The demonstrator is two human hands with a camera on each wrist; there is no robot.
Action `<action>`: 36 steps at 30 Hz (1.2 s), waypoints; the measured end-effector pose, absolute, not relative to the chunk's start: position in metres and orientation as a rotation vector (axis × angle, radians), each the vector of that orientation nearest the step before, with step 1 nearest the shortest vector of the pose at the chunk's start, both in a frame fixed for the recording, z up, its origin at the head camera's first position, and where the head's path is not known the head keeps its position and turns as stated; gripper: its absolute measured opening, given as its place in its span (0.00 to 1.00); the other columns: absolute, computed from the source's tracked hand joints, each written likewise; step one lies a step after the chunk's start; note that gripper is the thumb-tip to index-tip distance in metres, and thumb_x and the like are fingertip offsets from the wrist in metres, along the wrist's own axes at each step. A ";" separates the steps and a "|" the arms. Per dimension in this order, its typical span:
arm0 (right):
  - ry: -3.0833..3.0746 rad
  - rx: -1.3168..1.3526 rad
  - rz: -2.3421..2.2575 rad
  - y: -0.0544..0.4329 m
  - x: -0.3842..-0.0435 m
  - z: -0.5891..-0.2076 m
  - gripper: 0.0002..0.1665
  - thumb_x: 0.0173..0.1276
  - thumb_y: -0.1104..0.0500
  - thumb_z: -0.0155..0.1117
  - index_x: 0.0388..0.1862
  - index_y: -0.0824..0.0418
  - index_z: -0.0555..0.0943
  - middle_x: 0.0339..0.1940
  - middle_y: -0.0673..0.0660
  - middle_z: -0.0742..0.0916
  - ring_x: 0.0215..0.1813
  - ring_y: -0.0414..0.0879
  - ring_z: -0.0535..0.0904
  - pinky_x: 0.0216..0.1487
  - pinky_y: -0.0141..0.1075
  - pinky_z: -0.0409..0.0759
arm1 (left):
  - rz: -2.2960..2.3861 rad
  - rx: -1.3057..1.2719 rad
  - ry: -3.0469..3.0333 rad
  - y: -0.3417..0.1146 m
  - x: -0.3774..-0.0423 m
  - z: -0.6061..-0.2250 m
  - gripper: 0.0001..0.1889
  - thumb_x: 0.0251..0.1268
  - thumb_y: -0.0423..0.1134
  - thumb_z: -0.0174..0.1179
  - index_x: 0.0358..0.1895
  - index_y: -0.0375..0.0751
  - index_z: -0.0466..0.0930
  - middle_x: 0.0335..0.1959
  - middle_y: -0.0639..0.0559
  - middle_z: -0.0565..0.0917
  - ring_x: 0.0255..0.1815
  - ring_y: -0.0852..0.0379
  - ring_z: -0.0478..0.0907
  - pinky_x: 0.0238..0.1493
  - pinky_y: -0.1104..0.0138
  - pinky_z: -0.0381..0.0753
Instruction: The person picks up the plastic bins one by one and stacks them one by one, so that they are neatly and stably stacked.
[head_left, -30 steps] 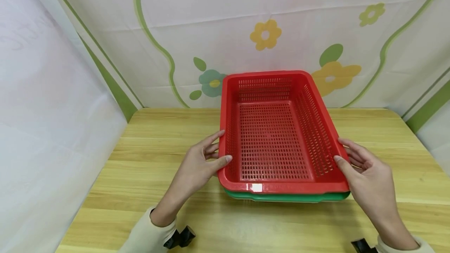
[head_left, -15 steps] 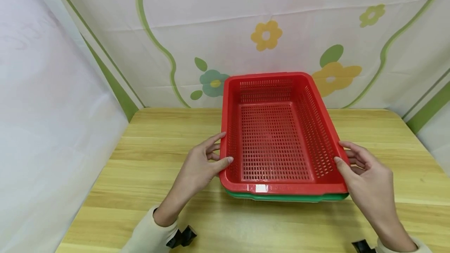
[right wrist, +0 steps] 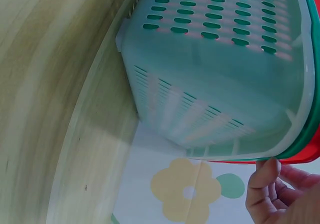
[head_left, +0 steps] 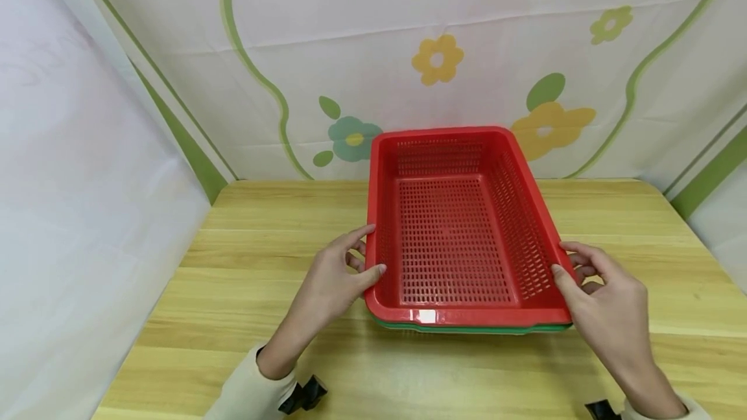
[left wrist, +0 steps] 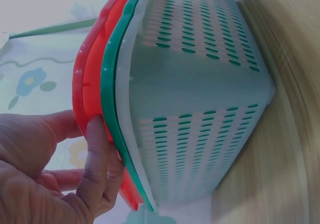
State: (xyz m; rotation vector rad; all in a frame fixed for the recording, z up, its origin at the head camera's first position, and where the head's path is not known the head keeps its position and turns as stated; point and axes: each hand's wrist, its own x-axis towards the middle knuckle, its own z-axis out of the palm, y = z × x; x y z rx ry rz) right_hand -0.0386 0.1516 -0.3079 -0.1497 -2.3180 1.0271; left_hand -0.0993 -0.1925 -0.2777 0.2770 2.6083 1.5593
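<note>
A red perforated plastic basket (head_left: pixel 496 316) sits nested on top of a stack. My left hand (head_left: pixel 329 277) pinches its left rim near the front corner, thumb on top and fingers under the lip. On the opposite side, my right hand (head_left: pixel 613 300) holds the right rim the same way. Beneath the red basket, a green basket (left wrist: pixel 108 79) shows as a thin rim. The outermost one is a pale whitish basket (left wrist: pixel 195 79) with slotted walls, standing on the wooden table. In the right wrist view, the fingertips of the right hand (right wrist: pixel 280 191) are right at the stacked rims.
The light wooden table (head_left: pixel 251 258) extends around the stack. Behind it hangs a white curtain (head_left: pixel 373 31) printed with flowers and vines, close to the stack's far end. Another white sheet (head_left: pixel 76 212) hangs on the left. A black wrist mount (head_left: pixel 303 394) sits at the left sleeve.
The red basket has sunk lower, its far end most, and the green strip under its front rim has narrowed. Both hands have moved slightly down with it, keeping hold.
</note>
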 end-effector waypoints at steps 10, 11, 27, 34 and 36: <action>-2.318 -0.137 0.971 0.150 -0.037 -0.301 0.17 0.61 0.72 0.74 0.51 0.66 0.88 0.31 0.32 0.79 0.31 0.24 0.74 0.22 0.18 0.74 | 1.469 0.329 2.656 -0.194 -0.101 -0.270 0.35 0.63 0.32 0.71 0.75 0.43 0.74 0.42 0.46 0.80 0.29 0.58 0.81 0.24 0.68 0.81; -2.317 -0.132 0.969 0.150 -0.037 -0.300 0.17 0.61 0.72 0.74 0.51 0.66 0.88 0.31 0.32 0.79 0.31 0.24 0.74 0.22 0.19 0.74 | 1.463 0.330 2.657 -0.194 -0.102 -0.269 0.35 0.64 0.32 0.71 0.75 0.44 0.74 0.42 0.46 0.79 0.28 0.58 0.81 0.24 0.68 0.81; -2.362 -0.050 0.883 0.153 -0.038 -0.300 0.16 0.60 0.72 0.74 0.48 0.67 0.87 0.33 0.51 0.81 0.33 0.22 0.72 0.23 0.17 0.73 | 1.372 0.339 2.702 -0.197 -0.101 -0.267 0.35 0.64 0.36 0.71 0.76 0.47 0.74 0.39 0.49 0.75 0.28 0.59 0.77 0.24 0.70 0.73; -2.381 -0.051 0.870 0.156 -0.038 -0.298 0.16 0.61 0.72 0.73 0.49 0.67 0.87 0.34 0.52 0.82 0.35 0.21 0.72 0.24 0.17 0.74 | 1.390 0.330 2.686 -0.196 -0.100 -0.268 0.35 0.64 0.36 0.71 0.76 0.47 0.73 0.40 0.49 0.74 0.27 0.60 0.77 0.23 0.71 0.72; -2.380 -0.049 0.866 0.155 -0.038 -0.298 0.16 0.61 0.72 0.74 0.49 0.67 0.87 0.34 0.51 0.81 0.35 0.21 0.71 0.24 0.17 0.74 | 1.394 0.329 2.682 -0.196 -0.100 -0.268 0.35 0.65 0.36 0.71 0.76 0.47 0.73 0.40 0.49 0.74 0.27 0.60 0.77 0.23 0.70 0.73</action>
